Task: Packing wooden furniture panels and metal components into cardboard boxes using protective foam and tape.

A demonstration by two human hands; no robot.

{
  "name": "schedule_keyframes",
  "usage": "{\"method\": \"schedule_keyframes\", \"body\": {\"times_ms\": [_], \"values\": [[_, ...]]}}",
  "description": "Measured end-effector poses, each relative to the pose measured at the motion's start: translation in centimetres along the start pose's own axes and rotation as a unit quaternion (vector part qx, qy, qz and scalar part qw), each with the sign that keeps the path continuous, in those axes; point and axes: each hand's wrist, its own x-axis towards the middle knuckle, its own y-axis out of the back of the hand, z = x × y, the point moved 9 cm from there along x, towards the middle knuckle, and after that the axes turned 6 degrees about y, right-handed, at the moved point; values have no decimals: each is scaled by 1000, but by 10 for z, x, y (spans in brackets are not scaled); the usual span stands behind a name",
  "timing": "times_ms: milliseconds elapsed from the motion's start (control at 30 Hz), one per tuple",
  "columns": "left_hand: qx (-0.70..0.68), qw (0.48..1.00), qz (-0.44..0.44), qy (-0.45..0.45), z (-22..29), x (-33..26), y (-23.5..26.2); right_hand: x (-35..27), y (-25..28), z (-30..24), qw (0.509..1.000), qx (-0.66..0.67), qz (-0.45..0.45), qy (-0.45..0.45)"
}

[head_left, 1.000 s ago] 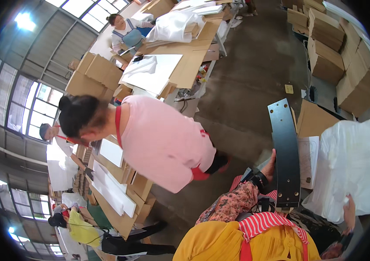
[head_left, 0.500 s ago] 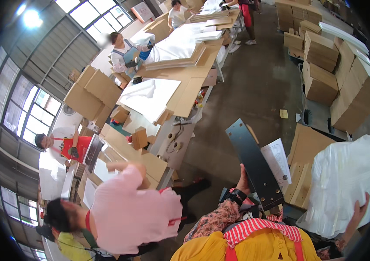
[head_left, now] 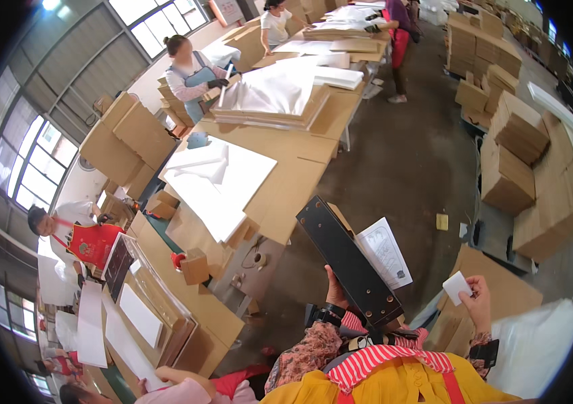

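Observation:
My left hand (head_left: 335, 289) grips the edge of a long black panel (head_left: 347, 259) with drilled holes, held tilted in front of my body. Its fingers are partly hidden behind the panel. A white printed sheet (head_left: 385, 252) with a line drawing sticks out from the panel's right side, and a strip of tan board (head_left: 341, 219) shows behind it. Off to the right, my right hand (head_left: 480, 306) pinches a small flat white piece (head_left: 456, 288) between thumb and fingers; I cannot make out its material. Below that hand lies a translucent plastic-wrapped white bundle (head_left: 535, 343).
Cardboard (head_left: 495, 279) lies under and beyond my right hand. Stacked cartons (head_left: 515, 168) line the right side. A long worktable (head_left: 293, 161) with white sheets stands at the left; co-workers stand along it. A person in pink (head_left: 182, 390) bends at the lower left.
My right hand has left the plastic-wrapped bundle and come up with a small white piece. The black panel has shifted left with my left hand. The person in pink has moved down and left.

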Motion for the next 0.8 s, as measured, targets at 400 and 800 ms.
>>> {"method": "schedule_keyframes", "body": {"times_ms": [400, 800], "values": [[-47, 969, -14, -241, 228, 163, -15, 358, -108, 77, 992, -9, -80, -98], [-13, 856, 170, -487, 379, 181, 21, 645, -612, 47, 904, 55, -423, -5]]}}
